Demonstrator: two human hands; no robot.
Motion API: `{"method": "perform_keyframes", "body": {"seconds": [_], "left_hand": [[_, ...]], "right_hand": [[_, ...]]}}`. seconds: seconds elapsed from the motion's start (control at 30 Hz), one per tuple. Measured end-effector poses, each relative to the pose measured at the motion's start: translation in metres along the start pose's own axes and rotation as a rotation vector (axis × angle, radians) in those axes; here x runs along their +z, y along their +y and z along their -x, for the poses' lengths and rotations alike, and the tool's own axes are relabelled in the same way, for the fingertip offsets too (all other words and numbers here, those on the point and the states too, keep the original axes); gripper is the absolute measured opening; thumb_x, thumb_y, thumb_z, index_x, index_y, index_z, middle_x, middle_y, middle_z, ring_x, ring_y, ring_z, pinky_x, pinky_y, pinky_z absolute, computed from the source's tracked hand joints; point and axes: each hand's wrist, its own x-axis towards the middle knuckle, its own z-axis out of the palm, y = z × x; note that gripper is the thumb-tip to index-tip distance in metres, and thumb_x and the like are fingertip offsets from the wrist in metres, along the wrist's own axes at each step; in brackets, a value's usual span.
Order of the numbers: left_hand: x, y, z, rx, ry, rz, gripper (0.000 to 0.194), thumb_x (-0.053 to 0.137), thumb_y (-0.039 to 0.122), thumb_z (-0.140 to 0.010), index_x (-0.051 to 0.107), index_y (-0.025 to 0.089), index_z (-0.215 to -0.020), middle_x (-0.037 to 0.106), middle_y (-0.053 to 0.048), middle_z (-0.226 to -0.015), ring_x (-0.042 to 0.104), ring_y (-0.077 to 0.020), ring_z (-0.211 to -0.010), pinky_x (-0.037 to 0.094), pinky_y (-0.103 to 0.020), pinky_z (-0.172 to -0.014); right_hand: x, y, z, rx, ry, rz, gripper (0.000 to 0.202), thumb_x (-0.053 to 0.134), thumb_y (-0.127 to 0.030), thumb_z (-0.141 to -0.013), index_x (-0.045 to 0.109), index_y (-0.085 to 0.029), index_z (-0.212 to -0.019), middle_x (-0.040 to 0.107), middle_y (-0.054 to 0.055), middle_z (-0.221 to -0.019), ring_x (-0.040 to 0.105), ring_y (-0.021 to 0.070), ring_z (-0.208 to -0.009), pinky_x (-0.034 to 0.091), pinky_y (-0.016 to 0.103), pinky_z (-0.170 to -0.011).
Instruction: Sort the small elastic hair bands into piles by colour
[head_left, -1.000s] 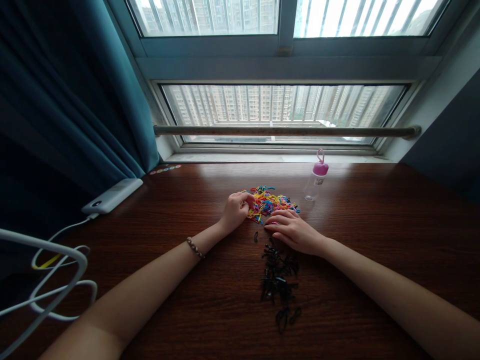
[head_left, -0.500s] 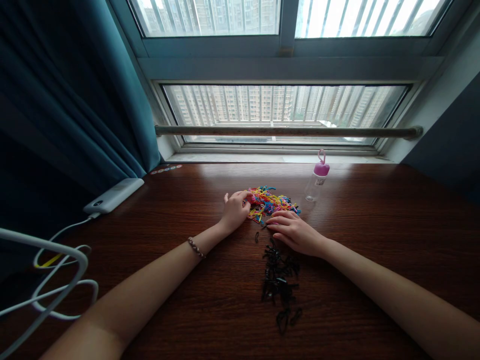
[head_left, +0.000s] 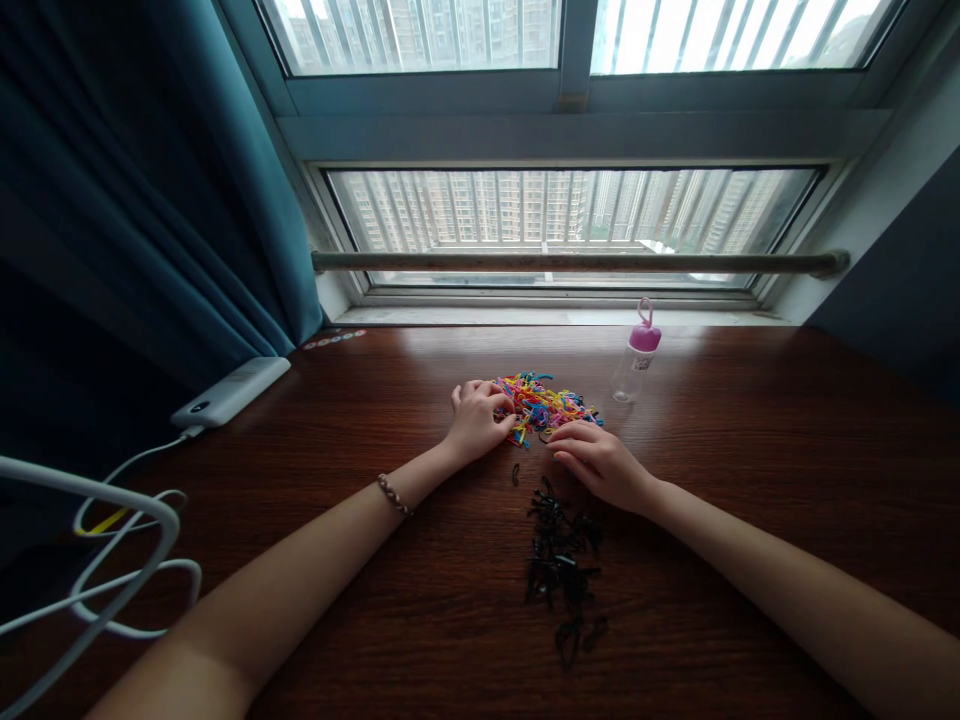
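Note:
A heap of small elastic bands in many colours [head_left: 551, 405] lies on the brown wooden table. At its left edge is my left hand [head_left: 480, 422], fingers bent over the bands and thumb apart, with no band plainly gripped. My right hand [head_left: 604, 465] is at the heap's near right side, its fingers close together. A dark elastic band [head_left: 544, 438] shows at the right fingertips, partly hidden. Closer to me lies a loose pile of black elastic bands [head_left: 559, 560]. One single black band [head_left: 515, 474] rests between the two piles.
A clear bottle with a pink lid [head_left: 636, 365] stands behind my right hand. On the left are a white power bank [head_left: 232, 392], looped white cables [head_left: 161, 540] and a blue curtain [head_left: 247, 220]. A rail [head_left: 577, 263] crosses the window beyond the table [head_left: 750, 420].
My left hand has shifted slightly right and its thumb has swung toward the near edge of the heap. My right fingertips have moved slightly right and away from me, the dark band with them.

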Motion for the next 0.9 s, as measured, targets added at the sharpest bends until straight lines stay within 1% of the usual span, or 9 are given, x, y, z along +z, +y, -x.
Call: {"method": "perform_keyframes", "body": {"seconds": [0.13, 0.3, 0.43, 0.5, 0.57, 0.67, 0.73, 0.8, 0.9], "left_hand": [[0.002, -0.004, 0.000, -0.004, -0.025, 0.020, 0.011, 0.059, 0.033, -0.070, 0.064, 0.024, -0.071, 0.058, -0.002, -0.095, 0.040, -0.0249, -0.100, 0.025, -0.047, -0.091], [0.004, -0.007, -0.001, 0.010, -0.082, 0.039, 0.009, 0.055, 0.024, -0.069, 0.064, 0.024, -0.073, 0.056, -0.002, -0.097, 0.039, -0.0245, -0.102, 0.023, -0.047, -0.092], [0.004, -0.007, -0.002, 0.017, -0.128, 0.058, 0.009, 0.055, 0.021, -0.067, 0.063, 0.023, -0.071, 0.055, -0.002, -0.097, 0.038, -0.0241, -0.104, 0.023, -0.047, -0.093], [0.003, -0.008, -0.003, 0.022, -0.142, 0.063, 0.008, 0.056, 0.020, -0.066, 0.063, 0.022, -0.070, 0.054, -0.002, -0.097, 0.038, -0.0242, -0.104, 0.022, -0.046, -0.094], [0.003, -0.008, -0.003, 0.027, -0.150, 0.065, 0.007, 0.058, 0.021, -0.065, 0.062, 0.022, -0.070, 0.053, -0.002, -0.097, 0.038, -0.0241, -0.104, 0.022, -0.046, -0.094], [0.003, -0.008, -0.003, 0.024, -0.146, 0.074, 0.005, 0.059, 0.022, -0.066, 0.062, 0.022, -0.071, 0.053, -0.002, -0.097, 0.038, -0.0236, -0.104, 0.023, -0.046, -0.094], [0.003, -0.008, -0.003, 0.022, -0.131, 0.087, 0.006, 0.060, 0.024, -0.067, 0.061, 0.022, -0.073, 0.054, -0.002, -0.097, 0.039, -0.0234, -0.104, 0.023, -0.045, -0.094], [0.002, -0.007, -0.003, 0.024, -0.105, 0.109, 0.006, 0.060, 0.025, -0.069, 0.061, 0.022, -0.074, 0.055, -0.002, -0.098, 0.039, -0.0231, -0.104, 0.024, -0.044, -0.094], [-0.001, -0.004, -0.003, 0.032, -0.047, 0.159, 0.005, 0.059, 0.025, -0.071, 0.060, 0.022, -0.075, 0.058, -0.001, -0.097, 0.041, -0.0222, -0.105, 0.025, -0.043, -0.094]], "right_hand": [[-0.003, -0.024, 0.000, -0.047, 0.003, -0.095, 0.018, 0.044, -0.018, -0.085, 0.061, -0.016, -0.086, 0.062, 0.007, -0.085, 0.055, 0.0161, -0.083, 0.044, 0.032, -0.078], [0.004, -0.058, 0.006, -0.300, -0.198, -0.084, 0.010, 0.052, -0.022, -0.080, 0.060, -0.017, -0.081, 0.063, 0.006, -0.083, 0.054, 0.0164, -0.084, 0.043, 0.031, -0.076], [0.013, -0.066, 0.012, -0.409, -0.300, -0.031, 0.010, 0.052, -0.024, -0.080, 0.059, -0.017, -0.078, 0.065, 0.006, -0.084, 0.054, 0.0174, -0.088, 0.043, 0.030, -0.076], [0.014, -0.064, 0.013, -0.389, -0.273, -0.053, 0.010, 0.051, -0.024, -0.081, 0.058, -0.017, -0.080, 0.065, 0.005, -0.084, 0.055, 0.0165, -0.088, 0.043, 0.030, -0.076], [0.014, -0.060, 0.011, -0.305, -0.203, -0.084, 0.010, 0.049, -0.022, -0.083, 0.059, -0.017, -0.084, 0.065, 0.005, -0.085, 0.056, 0.0151, -0.087, 0.043, 0.029, -0.077], [0.014, -0.051, 0.009, -0.070, -0.061, -0.064, 0.015, 0.045, -0.018, -0.085, 0.060, -0.017, -0.088, 0.065, 0.006, -0.087, 0.056, 0.0145, -0.082, 0.044, 0.029, -0.076], [0.016, -0.047, 0.008, 0.063, -0.010, -0.023, 0.018, 0.043, -0.018, -0.086, 0.061, -0.017, -0.089, 0.065, 0.006, -0.089, 0.056, 0.0149, -0.081, 0.044, 0.031, -0.079], [0.018, -0.045, 0.008, 0.103, -0.026, -0.006, 0.018, 0.044, -0.020, -0.086, 0.061, -0.018, -0.091, 0.065, 0.006, -0.094, 0.055, 0.0162, -0.086, 0.043, 0.033, -0.083], [0.019, -0.048, 0.007, 0.042, -0.134, -0.058, 0.019, 0.046, -0.022, -0.085, 0.061, -0.018, -0.096, 0.062, 0.007, -0.103, 0.051, 0.0178, -0.097, 0.042, 0.033, -0.086]]}}
